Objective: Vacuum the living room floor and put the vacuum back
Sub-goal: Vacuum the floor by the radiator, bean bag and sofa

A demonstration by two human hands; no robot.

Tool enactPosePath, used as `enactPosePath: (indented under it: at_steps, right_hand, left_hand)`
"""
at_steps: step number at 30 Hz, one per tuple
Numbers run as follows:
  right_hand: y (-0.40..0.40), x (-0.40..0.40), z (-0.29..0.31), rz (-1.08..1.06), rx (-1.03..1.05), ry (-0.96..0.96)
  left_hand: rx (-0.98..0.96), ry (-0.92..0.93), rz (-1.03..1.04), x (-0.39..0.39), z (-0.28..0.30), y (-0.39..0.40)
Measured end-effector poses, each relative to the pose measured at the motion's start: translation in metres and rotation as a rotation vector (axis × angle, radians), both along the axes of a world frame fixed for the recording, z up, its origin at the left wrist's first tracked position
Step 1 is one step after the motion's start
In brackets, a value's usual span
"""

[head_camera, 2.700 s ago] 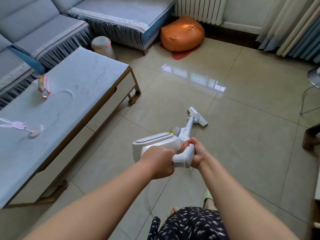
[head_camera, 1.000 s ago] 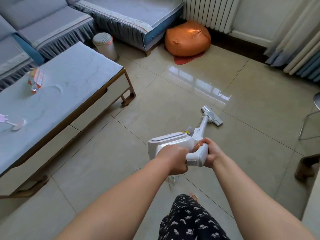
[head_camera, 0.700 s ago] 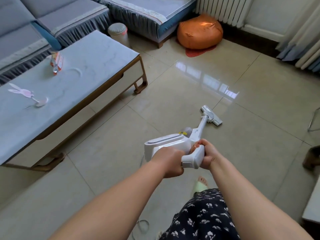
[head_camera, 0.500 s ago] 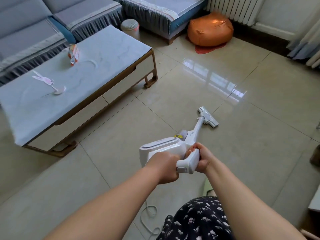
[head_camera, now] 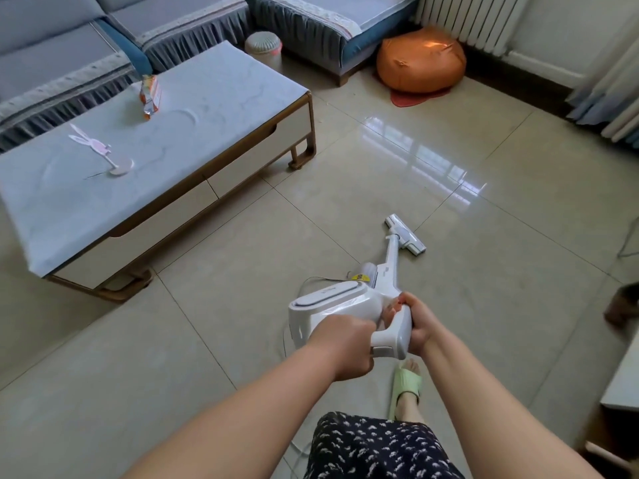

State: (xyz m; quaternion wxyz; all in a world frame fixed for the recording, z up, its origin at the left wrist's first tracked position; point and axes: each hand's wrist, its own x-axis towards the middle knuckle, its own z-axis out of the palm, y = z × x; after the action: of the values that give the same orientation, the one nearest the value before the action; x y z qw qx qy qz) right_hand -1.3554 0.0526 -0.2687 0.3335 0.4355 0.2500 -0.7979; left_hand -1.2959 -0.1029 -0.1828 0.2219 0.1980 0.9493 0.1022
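While both arms reach forward, left hand [head_camera: 345, 344] and right hand [head_camera: 416, 326] grip the vacuum [head_camera: 345, 305].

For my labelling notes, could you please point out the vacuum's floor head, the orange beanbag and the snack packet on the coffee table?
floor head [head_camera: 405, 234]: head view, middle of its white top.
orange beanbag [head_camera: 420, 60]: head view, centre of its top.
snack packet [head_camera: 149, 95]: head view, middle of its front.

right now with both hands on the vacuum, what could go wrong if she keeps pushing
1. The power cord trails on the tiles near her slippered foot; she could trip on it.
2. The floor head, steered left, could knock the coffee table leg.
3. The left hand and right hand crowd one vacuum handle, possibly limiting control.
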Motion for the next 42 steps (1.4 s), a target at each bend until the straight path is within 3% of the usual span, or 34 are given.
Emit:
enactPosePath:
  at_steps: [12,23,42]
  right_hand:
    - [0.077,-0.079,-0.002,0.003,0.007,0.006]
    - [0.217,-0.206,0.004,0.028,0.05,0.008]
    - [0.339,-0.353,0.004,-0.052,0.005,-0.01]
  left_hand:
    - [0.093,0.03,0.04,-0.069,-0.013,0.078]
    - [0.078,-0.02,0.058,-0.2,0.001,0.221]
    - [0.066,0.002,0.026,-0.357,-0.01,0.34]
